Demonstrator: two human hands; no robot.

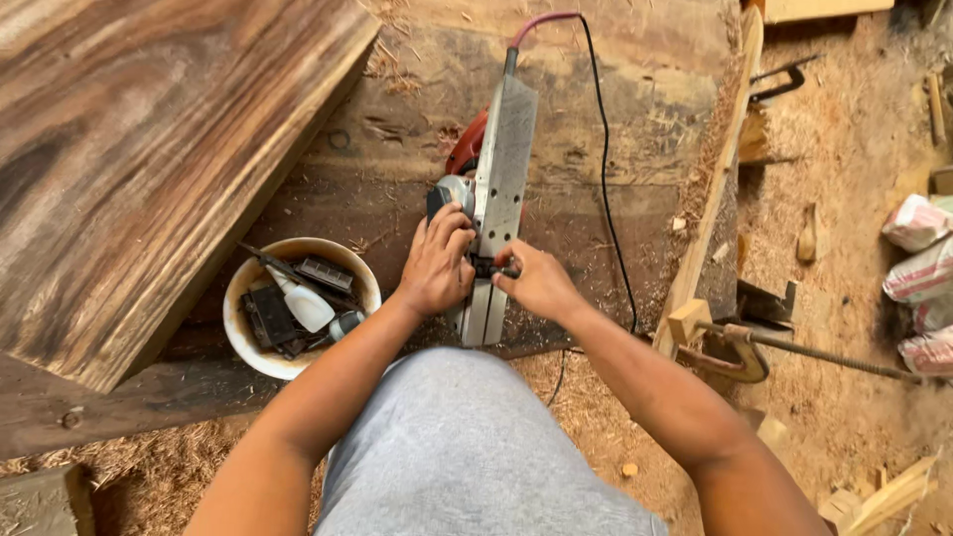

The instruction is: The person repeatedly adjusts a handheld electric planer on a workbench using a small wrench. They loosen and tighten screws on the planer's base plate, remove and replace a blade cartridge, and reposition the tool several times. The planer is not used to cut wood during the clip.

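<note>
Planer: the red-and-grey electric hand planer (493, 189) lies sole-up at centre frame on the dark, sawdust-strewn wooden worktop (596, 129), its flat grey metal base facing the camera.
Left hand: the left hand (437, 266) is clamped on the planer's side, fingers curled over the edge of the base near the rounded grey housing.
Right hand: the right hand (531, 281) is pinched on a small dark tool or fitting (488, 267) at the blade slot; which of the two it is, the view is too small to say.
Risk, cord: the black power cord (606, 169) runs off the upper edge of the frame, so the plug is out of view; if it is live, a bumped trigger would spin the cutter right at those fingertips.
Risk, slip: the planer is balanced on its back, so a hard push could roll it and drag knuckles over the blade.
Risk, edge: the white round bowl of odd parts (300, 306) sits by the worktop edge at lower left, and an elbow could tip it.
Count: one planer, one cord, one bowl, two hands, one broad streaked plank (149, 149) at upper left, one rusty clamp (740, 347) at right, and at least three sacks (918, 273) at far right.
</note>
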